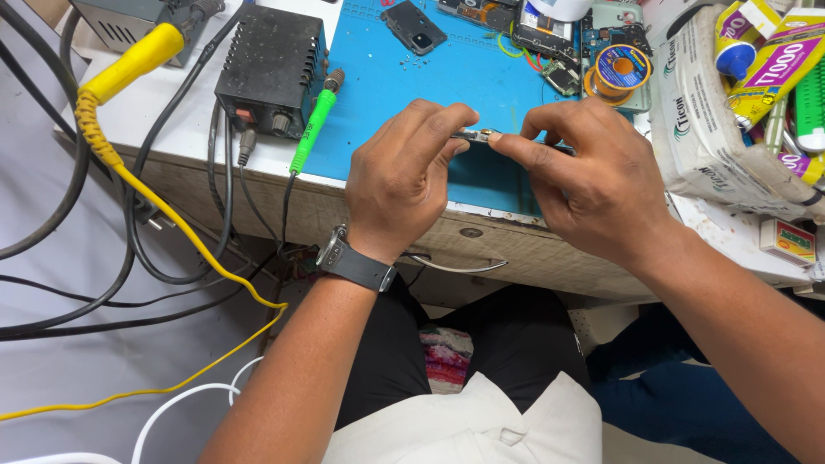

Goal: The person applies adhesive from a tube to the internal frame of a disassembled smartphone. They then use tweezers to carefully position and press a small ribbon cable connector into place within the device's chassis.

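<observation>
left hand: fingers pinched | right hand: fingers pinched (fingertips nearly meeting) | wrists raised

A slim metal pair of tweezers lay roughly level above the near edge of a blue work mat, its shiny middle showing, both ends hidden by fingers.

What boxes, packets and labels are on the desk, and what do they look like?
White plastic wrapped bundle with dark lettering: right of the blue mat, lying lengthwise.
Yellow and magenta packets: top right corner, piled together.
Small white box with red and green label: right edge of the desk, flat.
</observation>
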